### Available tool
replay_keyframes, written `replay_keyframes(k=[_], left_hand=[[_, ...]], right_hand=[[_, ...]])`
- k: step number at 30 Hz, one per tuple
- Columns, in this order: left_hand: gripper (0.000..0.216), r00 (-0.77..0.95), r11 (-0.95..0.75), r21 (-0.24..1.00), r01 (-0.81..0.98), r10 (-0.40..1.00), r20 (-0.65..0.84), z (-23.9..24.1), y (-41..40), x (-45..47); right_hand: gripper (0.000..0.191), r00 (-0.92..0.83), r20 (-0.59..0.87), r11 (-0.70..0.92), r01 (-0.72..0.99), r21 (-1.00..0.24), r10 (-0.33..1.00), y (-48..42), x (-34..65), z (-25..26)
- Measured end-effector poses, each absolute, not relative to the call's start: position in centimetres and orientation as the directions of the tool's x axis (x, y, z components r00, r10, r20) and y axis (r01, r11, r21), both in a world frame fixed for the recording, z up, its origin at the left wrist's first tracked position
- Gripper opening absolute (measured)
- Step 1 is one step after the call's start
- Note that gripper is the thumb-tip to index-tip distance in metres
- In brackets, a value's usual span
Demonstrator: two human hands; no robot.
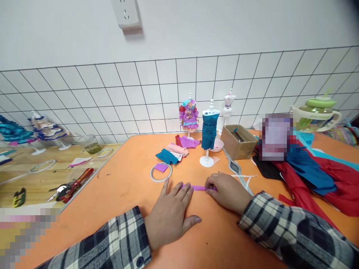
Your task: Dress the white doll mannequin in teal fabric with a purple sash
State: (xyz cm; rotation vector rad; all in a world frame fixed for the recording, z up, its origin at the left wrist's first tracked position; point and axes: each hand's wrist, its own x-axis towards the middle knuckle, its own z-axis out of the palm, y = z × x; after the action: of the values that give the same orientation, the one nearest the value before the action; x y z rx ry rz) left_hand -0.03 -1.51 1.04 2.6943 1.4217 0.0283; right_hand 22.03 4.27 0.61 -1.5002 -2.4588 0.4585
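A narrow purple strip (199, 188), of paper or cloth, lies on the orange tabletop between my hands. My left hand (172, 213) is spread flat on the table, its fingertips over the strip's left end. With fingers curled in, my right hand (228, 189) pinches the strip's right end. Just beyond my left fingers is a white tape ring (153, 177) with a small purple square (161, 167) inside it. A mini dress form (209, 129) wrapped in blue stands past my right hand. White strips (244, 176) lie beside that hand.
Behind stand a dress form in a purple outfit (189, 116) and a bare white one (229, 101). A cardboard box (241, 144), scissors (235, 166) and red fabric (304, 186) are to the right. Keys (59, 190) lie on the wooden table at left.
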Motion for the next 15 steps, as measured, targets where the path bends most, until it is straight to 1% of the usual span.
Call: replay_keyframes(k=[3, 7, 11, 13, 15], left_hand=[[0.076, 0.559, -0.557, 0.051, 0.829, 0.829, -0.031, 1.2, -1.36, -0.01], [0.075, 0.57, -0.568, 0.044, 0.822, 0.82, -0.048, 1.33, -1.4, -0.02], [0.076, 0.593, -0.591, 0.055, 0.805, 0.803, -0.051, 1.2, -1.29, -0.27], [0.075, 0.605, -0.603, 0.054, 0.796, 0.795, -0.046, 1.11, -1.2, -0.33], [0.073, 0.611, -0.609, 0.043, 0.792, 0.791, -0.031, 1.05, -1.14, -0.31]], right_hand=[[0.01, -0.446, -0.002, 0.411, 0.827, -0.385, 0.895, 4.29, 22.2, 0.58], [0.009, -0.444, -0.039, 0.395, 0.832, -0.388, 0.895, 4.56, 22.66, 0.69], [0.009, -0.383, -0.115, 0.302, 0.853, -0.426, 0.917, 4.92, 23.0, 0.85], [0.014, -0.356, -0.141, 0.261, 0.854, -0.451, 0.924, 5.05, 22.93, 0.85], [0.02, -0.327, -0.145, 0.233, 0.863, -0.448, 0.934, 5.14, 22.73, 0.78]])
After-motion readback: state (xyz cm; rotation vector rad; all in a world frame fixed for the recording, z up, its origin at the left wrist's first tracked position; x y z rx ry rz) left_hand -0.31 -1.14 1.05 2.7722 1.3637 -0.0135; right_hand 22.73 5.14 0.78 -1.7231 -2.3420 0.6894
